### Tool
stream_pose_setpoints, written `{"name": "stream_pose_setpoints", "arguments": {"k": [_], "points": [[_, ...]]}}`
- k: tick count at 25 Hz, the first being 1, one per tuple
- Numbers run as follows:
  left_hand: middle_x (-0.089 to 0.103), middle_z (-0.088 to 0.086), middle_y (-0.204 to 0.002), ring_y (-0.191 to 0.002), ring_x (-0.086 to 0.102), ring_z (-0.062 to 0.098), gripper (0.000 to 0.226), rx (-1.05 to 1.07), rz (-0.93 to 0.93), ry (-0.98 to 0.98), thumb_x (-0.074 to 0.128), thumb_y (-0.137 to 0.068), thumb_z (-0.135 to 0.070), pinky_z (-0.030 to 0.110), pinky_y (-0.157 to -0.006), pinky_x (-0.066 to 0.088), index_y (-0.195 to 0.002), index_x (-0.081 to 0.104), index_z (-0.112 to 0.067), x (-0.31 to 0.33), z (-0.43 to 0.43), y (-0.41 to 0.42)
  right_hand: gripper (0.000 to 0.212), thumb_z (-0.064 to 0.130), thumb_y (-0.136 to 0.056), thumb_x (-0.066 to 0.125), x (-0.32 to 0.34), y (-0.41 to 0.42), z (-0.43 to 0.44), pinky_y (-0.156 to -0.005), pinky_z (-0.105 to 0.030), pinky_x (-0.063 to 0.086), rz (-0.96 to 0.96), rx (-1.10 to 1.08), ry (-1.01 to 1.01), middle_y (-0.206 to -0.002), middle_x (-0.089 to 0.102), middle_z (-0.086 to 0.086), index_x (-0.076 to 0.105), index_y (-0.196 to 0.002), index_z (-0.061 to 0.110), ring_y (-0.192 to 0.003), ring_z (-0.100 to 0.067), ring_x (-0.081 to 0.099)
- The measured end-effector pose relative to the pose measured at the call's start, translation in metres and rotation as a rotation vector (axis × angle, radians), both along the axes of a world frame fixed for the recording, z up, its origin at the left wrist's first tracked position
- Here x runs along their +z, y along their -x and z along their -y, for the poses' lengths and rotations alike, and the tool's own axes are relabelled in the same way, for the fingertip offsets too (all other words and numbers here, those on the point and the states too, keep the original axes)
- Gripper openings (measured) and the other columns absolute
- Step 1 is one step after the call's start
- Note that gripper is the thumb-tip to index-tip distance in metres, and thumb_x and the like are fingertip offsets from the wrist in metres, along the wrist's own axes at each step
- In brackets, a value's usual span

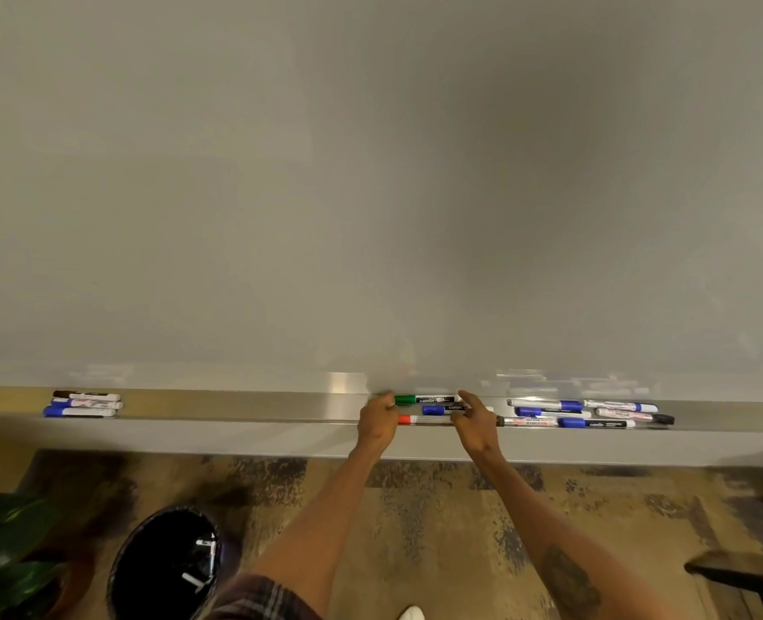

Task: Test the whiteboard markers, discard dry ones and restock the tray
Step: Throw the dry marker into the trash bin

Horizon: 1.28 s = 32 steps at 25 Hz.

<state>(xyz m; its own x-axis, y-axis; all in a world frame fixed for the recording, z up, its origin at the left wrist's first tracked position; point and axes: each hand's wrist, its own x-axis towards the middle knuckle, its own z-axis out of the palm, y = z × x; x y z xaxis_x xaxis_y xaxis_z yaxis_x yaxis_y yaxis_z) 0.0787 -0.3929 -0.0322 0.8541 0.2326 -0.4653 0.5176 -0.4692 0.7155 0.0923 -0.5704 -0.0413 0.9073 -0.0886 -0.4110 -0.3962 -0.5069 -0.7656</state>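
Note:
The whiteboard (370,172) fills the upper view, with its metal tray (245,407) running along the bottom edge. Three markers lie in the tray's middle between my hands: a green marker (422,399), a blue marker (437,409) and a red marker (419,420). My left hand (377,420) has curled fingers at the green marker's cap end. My right hand (475,418) covers the right ends of the three, fingers closed over the blue marker's end. A trio of markers (84,404) lies at the tray's left. Several more markers (589,413) lie to the right.
A black waste bin (147,570) stands on the patterned carpet at lower left, with discarded markers (205,557) inside. A green plant (8,548) sits at the far left. A dark chair leg (737,570) shows at lower right.

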Motion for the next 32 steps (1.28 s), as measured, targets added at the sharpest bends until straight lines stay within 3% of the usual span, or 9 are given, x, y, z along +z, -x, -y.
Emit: {"name": "stream_pose_setpoints", "arguments": {"k": [3, 6, 11, 14, 17, 19, 21, 25, 32], "points": [[0.071, 0.003, -0.107, -0.098, 0.064, 0.023, 0.024, 0.151, 0.098, -0.043, 0.05, -0.101, -0.017, 0.031, -0.087, 0.051, -0.112, 0.071, -0.015, 0.004, -0.01, 0.006, 0.035, 0.012, -0.1, 0.052, 0.01, 0.007, -0.008, -0.107, -0.042, 0.042, 0.102, -0.071, -0.032, -0.139, 0.052, -0.015, 0.054, -0.134, 0.009, -0.127, -0.033, 0.051], [0.072, 0.002, -0.106, -0.097, 0.065, 0.021, 0.018, 0.269, 0.195, 0.028, 0.058, -0.099, -0.017, 0.029, -0.091, 0.051, -0.108, 0.073, -0.014, 0.013, -0.018, 0.011, 0.033, 0.022, -0.103, 0.048, 0.022, 0.015, -0.024, -0.103, -0.038, 0.044, 0.21, -0.103, -0.03, -0.134, 0.053, -0.015, 0.055, -0.13, 0.006, -0.121, -0.03, 0.053], [0.072, 0.001, -0.093, -0.09, 0.068, 0.02, 0.01, 0.512, 0.269, 0.419, 0.07, -0.089, -0.008, 0.031, -0.086, 0.059, -0.095, 0.073, -0.015, 0.033, -0.043, 0.02, 0.021, 0.017, -0.099, 0.056, 0.04, 0.023, -0.052, -0.096, -0.038, 0.051, 0.295, -0.078, -0.048, -0.116, 0.053, -0.011, 0.066, -0.114, 0.007, -0.103, -0.023, 0.056], [0.068, 0.006, -0.09, -0.083, 0.066, 0.019, 0.015, 0.601, 0.259, 0.624, 0.068, -0.09, -0.002, 0.025, -0.077, 0.06, -0.105, 0.071, -0.001, 0.049, -0.062, 0.027, 0.019, 0.017, -0.098, 0.058, 0.046, 0.031, -0.069, -0.083, -0.014, 0.047, 0.313, -0.017, -0.025, -0.113, 0.055, -0.01, 0.07, -0.109, 0.008, -0.1, -0.024, 0.059], [0.068, 0.009, -0.086, -0.076, 0.063, 0.017, 0.014, 0.573, 0.306, 0.695, 0.065, -0.091, 0.0, 0.017, -0.064, 0.057, -0.105, 0.069, 0.003, 0.067, -0.082, 0.039, 0.023, 0.029, -0.099, 0.054, 0.058, 0.044, -0.092, -0.08, -0.018, 0.047, 0.371, 0.116, 0.146, -0.112, 0.059, -0.005, 0.071, -0.104, 0.014, -0.091, -0.016, 0.058], [0.071, 0.011, -0.091, -0.08, 0.065, 0.018, 0.011, 0.522, 0.338, 0.716, 0.065, -0.091, -0.001, 0.019, -0.066, 0.057, -0.101, 0.07, -0.002, 0.078, -0.091, 0.045, 0.03, 0.04, -0.099, 0.051, 0.068, 0.052, -0.113, -0.091, -0.036, 0.047, 0.515, 0.246, 0.314, -0.111, 0.065, 0.0, 0.069, -0.11, 0.019, -0.096, -0.02, 0.061], [0.074, 0.011, -0.098, -0.088, 0.069, 0.02, 0.011, 0.464, 0.372, 0.722, 0.067, -0.091, -0.005, 0.025, -0.076, 0.059, -0.102, 0.071, -0.007, 0.092, -0.099, 0.05, 0.038, 0.047, -0.1, 0.047, 0.088, 0.058, -0.138, -0.092, -0.037, 0.047, 0.546, 0.335, 0.358, -0.113, 0.068, 0.001, 0.065, -0.119, 0.02, -0.099, -0.022, 0.063], [0.077, 0.001, -0.098, -0.097, 0.071, 0.018, 0.014, 0.387, 0.468, 0.716, 0.067, -0.092, -0.015, 0.03, -0.087, 0.058, -0.105, 0.073, -0.015, 0.124, -0.113, 0.053, 0.033, 0.042, -0.104, 0.037, 0.125, 0.061, -0.177, -0.081, -0.028, 0.048, 0.475, 0.346, 0.255, -0.11, 0.067, 0.0, 0.057, -0.118, 0.02, -0.095, -0.019, 0.064], [0.074, 0.01, -0.109, -0.106, 0.07, 0.021, 0.024, 0.213, 0.619, 0.834, 0.06, -0.096, -0.015, 0.03, -0.093, 0.055, -0.117, 0.07, -0.006, 0.183, -0.145, 0.055, 0.027, 0.039, -0.104, 0.041, 0.177, 0.063, -0.215, -0.081, -0.027, 0.053, 0.69, 0.218, 0.104, -0.102, 0.064, 0.011, 0.056, -0.119, 0.022, -0.09, -0.009, 0.063]]}}
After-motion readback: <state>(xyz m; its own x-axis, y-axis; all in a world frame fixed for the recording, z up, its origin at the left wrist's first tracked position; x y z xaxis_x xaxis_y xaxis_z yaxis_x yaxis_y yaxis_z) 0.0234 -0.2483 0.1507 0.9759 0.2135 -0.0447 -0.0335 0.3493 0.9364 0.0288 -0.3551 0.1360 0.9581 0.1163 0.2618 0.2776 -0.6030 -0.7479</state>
